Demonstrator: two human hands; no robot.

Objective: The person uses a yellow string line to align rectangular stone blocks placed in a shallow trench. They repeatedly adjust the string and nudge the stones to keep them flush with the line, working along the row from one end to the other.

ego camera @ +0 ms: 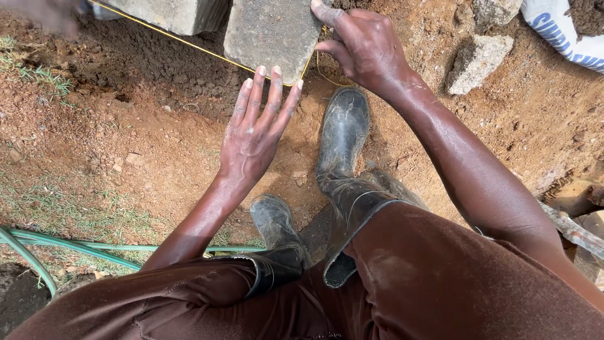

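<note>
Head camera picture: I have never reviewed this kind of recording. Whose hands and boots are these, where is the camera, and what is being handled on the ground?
There is no machine here. The one picture comes from a camera worn on a person's head, looking straight down, so the arms, brown trousers and black rubber boots are the wearer's own. The ground is dug reddish soil, with some grass at the left edge. The left hand lies flat with fingers spread, its fingertips against the near edge of a grey stone block. The right hand grips that block's right side. A yellow string runs beneath the block, and a second block lies beside it. A green hose lies lower left, loose stones and a white sack upper right.
</note>
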